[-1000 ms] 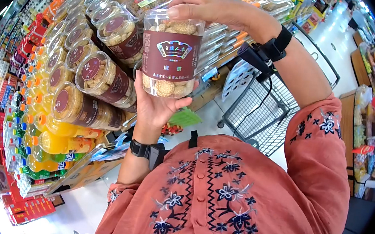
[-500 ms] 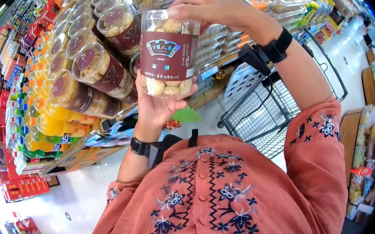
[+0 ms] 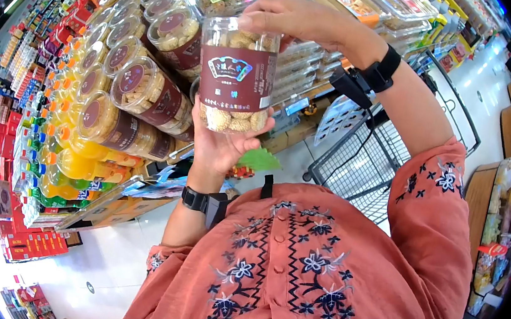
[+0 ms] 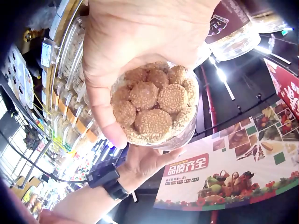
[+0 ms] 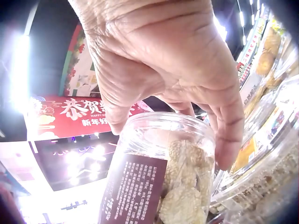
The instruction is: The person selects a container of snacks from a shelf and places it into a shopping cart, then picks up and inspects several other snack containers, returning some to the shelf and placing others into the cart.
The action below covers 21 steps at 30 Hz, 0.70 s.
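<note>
A clear plastic jar of sesame cookies (image 3: 236, 82) with a maroon label stands upright between my hands in the head view. My left hand (image 3: 222, 143) holds it from below, fingers and thumb around the base. In the left wrist view, round sesame-coated cookies show through the jar's bottom (image 4: 152, 105), with the left hand (image 4: 140, 37) curved about it. Over the top, my right hand (image 3: 302, 23) grips the lid. The right wrist view shows the right hand (image 5: 168, 60) with thumb and fingers on opposite sides of the clear lid (image 5: 168, 122).
Similar jars (image 3: 152, 94) are stacked left of my hands, above orange drink bottles (image 3: 78, 164). Clear boxes of packaged snacks (image 3: 343, 2) lie behind the jar. A wire shopping cart (image 3: 362, 165) stands at the right, and a wooden shelf (image 3: 483, 204) beyond it.
The jar has turned slightly, so small print now shows at the label's right edge. It shifted a little left, then right in the head view; both hands kept their hold.
</note>
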Motion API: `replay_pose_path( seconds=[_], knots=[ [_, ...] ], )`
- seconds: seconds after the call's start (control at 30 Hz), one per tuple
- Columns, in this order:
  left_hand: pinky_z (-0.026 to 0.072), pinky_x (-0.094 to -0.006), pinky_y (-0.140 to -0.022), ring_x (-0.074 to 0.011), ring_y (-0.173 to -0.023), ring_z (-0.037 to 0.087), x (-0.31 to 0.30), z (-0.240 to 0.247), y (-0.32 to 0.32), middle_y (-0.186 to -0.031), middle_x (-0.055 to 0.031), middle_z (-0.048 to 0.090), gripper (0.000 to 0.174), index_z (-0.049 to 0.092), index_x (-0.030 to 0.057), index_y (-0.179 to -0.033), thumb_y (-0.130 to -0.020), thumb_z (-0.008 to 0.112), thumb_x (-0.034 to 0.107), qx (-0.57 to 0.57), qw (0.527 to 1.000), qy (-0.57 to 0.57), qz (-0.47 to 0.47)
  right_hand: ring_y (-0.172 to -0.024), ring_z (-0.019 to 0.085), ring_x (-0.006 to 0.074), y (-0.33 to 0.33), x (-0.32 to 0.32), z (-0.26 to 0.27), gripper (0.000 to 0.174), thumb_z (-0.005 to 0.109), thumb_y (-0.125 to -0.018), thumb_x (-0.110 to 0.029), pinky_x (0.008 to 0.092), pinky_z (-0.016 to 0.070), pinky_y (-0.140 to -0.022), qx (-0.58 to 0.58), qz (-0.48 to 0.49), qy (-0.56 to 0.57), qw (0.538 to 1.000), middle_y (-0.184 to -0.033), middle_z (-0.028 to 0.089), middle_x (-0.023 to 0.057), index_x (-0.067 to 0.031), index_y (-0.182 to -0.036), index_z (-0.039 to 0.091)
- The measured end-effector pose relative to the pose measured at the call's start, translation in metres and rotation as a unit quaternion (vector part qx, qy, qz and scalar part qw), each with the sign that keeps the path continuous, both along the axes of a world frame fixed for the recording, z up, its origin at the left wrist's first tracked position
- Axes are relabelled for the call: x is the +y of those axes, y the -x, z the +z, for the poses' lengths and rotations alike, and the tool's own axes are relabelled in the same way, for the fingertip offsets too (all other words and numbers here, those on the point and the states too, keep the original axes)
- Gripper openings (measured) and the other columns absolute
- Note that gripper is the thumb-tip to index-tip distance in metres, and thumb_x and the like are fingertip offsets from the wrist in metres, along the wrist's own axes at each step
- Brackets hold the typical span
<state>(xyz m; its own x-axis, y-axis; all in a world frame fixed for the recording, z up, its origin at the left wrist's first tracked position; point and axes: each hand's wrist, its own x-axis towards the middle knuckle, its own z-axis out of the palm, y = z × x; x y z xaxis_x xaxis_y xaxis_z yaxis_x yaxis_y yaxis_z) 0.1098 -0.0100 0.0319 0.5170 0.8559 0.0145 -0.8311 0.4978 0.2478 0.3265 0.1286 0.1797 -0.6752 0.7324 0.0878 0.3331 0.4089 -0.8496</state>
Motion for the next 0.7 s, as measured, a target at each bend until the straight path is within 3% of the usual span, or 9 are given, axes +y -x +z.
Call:
replay_pose_path(
  seconds=[0.07, 0.13, 0.3, 0.7],
  knots=[
    [0.0661, -0.0519, -0.075, -0.0559, -0.123, 0.057, 0.000, 0.005, 0.001, -0.143, -0.0362, 0.050, 0.097, 0.035, 0.0017, -0.155, -0.096, 0.037, 0.078, 0.032, 0.999, 0.006, 0.017, -0.108, 0.063, 0.0227, 0.003, 0.002, 0.008, 0.081, 0.065, -0.085, -0.073, 0.0354, 0.0578, -0.079, -0.015, 0.002, -0.011, 1.000, -0.125, 0.065, 0.0128, -0.0047, -0.130, 0.065],
    [0.0656, -0.0522, -0.077, -0.0541, -0.125, 0.057, 0.001, 0.009, -0.001, -0.144, -0.0351, 0.050, 0.096, 0.036, 0.0041, -0.156, -0.096, 0.035, 0.079, 0.003, 1.000, -0.005, 0.011, -0.109, 0.064, 0.0203, 0.005, 0.000, 0.015, 0.071, 0.064, -0.093, -0.063, 0.0341, 0.0573, -0.080, -0.050, 0.010, -0.016, 0.999, -0.126, 0.064, 0.0104, -0.0048, -0.134, 0.062],
    [0.0650, -0.0519, -0.081, -0.0555, -0.127, 0.054, 0.006, 0.002, 0.005, -0.148, -0.0381, 0.042, 0.092, 0.033, 0.0016, -0.157, -0.098, 0.038, 0.073, 0.003, 0.999, -0.017, 0.028, -0.109, 0.064, 0.0225, 0.012, 0.004, 0.015, 0.081, 0.068, -0.089, -0.064, 0.0350, 0.0565, -0.082, -0.045, 0.024, -0.005, 0.999, -0.122, 0.065, 0.0134, -0.0035, -0.141, 0.055],
    [0.0638, -0.0523, -0.083, -0.0525, -0.128, 0.055, 0.012, -0.004, 0.013, -0.147, -0.0371, 0.044, 0.090, 0.032, 0.0010, -0.156, -0.099, 0.040, 0.069, 0.012, 0.998, -0.024, 0.055, -0.105, 0.066, 0.0248, 0.031, 0.002, 0.019, 0.090, 0.070, -0.082, -0.072, 0.0353, 0.0562, -0.083, -0.084, 0.037, -0.097, 0.991, -0.121, 0.065, 0.0160, -0.0047, -0.140, 0.057]
  ],
)
